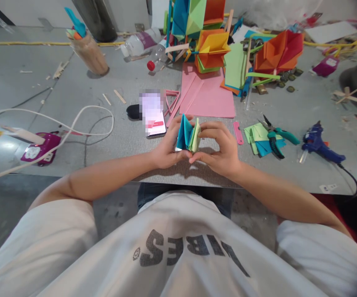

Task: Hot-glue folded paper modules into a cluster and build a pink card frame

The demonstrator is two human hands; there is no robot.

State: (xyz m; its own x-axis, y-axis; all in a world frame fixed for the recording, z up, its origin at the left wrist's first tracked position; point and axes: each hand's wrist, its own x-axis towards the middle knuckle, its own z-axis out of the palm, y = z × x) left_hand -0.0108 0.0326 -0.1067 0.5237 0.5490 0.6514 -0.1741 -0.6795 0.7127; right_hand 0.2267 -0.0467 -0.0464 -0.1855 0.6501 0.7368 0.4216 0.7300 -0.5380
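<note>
Between my two hands is a small folded paper piece [185, 134], blue on the left and pale green on the right, held above the table's front edge. My left hand [167, 146] grips its blue side, thumb at the lower edge. Curled fingers and thumb of my right hand [220, 148] pinch the green side. Behind them lies pink paper [217, 99] with narrow pink strips on it. A phone [154, 117] rests to the left of the hands, and a pink cutter [238, 133] lies just right of them.
Pliers [274, 136] lie across green and blue paper pieces [257, 138], with a blue glue gun [322, 144] farther right. Colourful folded-paper constructions [212, 45] stand at the back. A wooden cup [90, 53], plastic bottles [141, 42] and a purple power adapter [42, 150] with white cable are leftward.
</note>
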